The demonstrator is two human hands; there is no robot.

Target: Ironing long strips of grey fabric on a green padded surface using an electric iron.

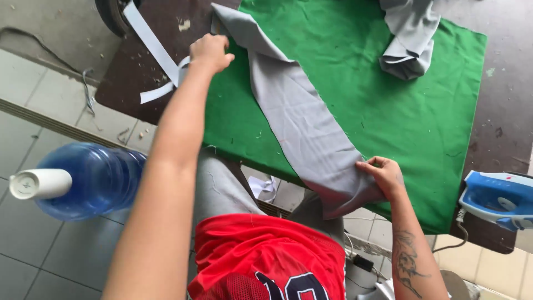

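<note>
Grey fabric, a long grey strip (302,119), laid slantwise across the green cloth (388,111) and pulled between both hands. Nearest first: red jersey (266,255) at the bottom edge, grey trousers just beyond. Right hand (383,176) at the near end of the strip, thumb and fingers pinched shut on its edge, just where the fabric spills over the table's near side. Off to the right of that hand, well apart, a blue and white iron (497,200) parked on the dark table (502,116). Away to the left of the left forearm, down on the tiled floor, a big blue water bottle (89,178) with a white cap.

Further out: left hand (212,53) closed into a fist at the far end of the strip, apparently clamped on its corner, though hidden under the knuckles, so hard to say how much fabric is caught. Just left of that fist, white tape strips (152,47) trailing over the table. Beyond and to the right of both hands, a folded grey piece (408,44) resting on the green cloth.

Judging by the grip at both ends: stretching and flattening, with light creases showing mid-strip. Calls next for an even pull from both ends and lowering flat onto the green, edges straight, no twist.
</note>
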